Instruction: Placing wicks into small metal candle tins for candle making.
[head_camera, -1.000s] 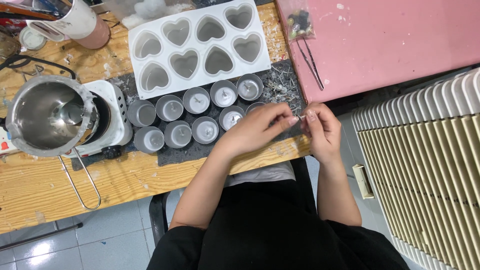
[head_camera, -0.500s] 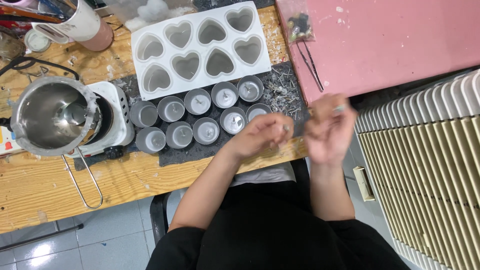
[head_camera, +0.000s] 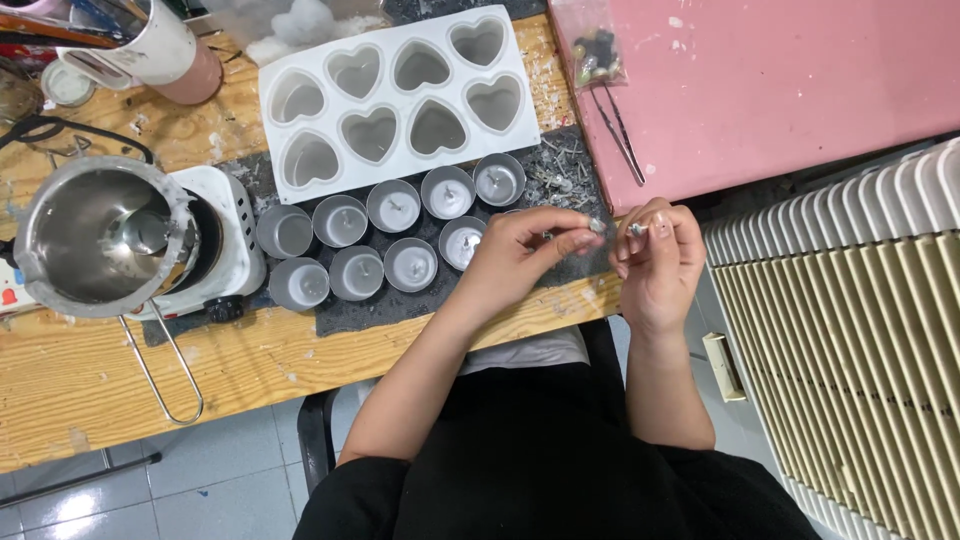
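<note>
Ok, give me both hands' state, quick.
Left hand: fingers pinched on a small metal piece.
Right hand: fingers pinched on another small piece, too small to identify.

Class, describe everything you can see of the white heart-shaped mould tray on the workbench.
The mould tray is a white, matte rectangle that looks like silicone, with eight heart-shaped cavities in two rows of four. The cavities appear empty. It lies flat and slightly turned on the wooden table, its near edge overlapping a dark mat and next to the small grey cups. Its right edge is close to a pink board. Neither hand touches it.
</note>
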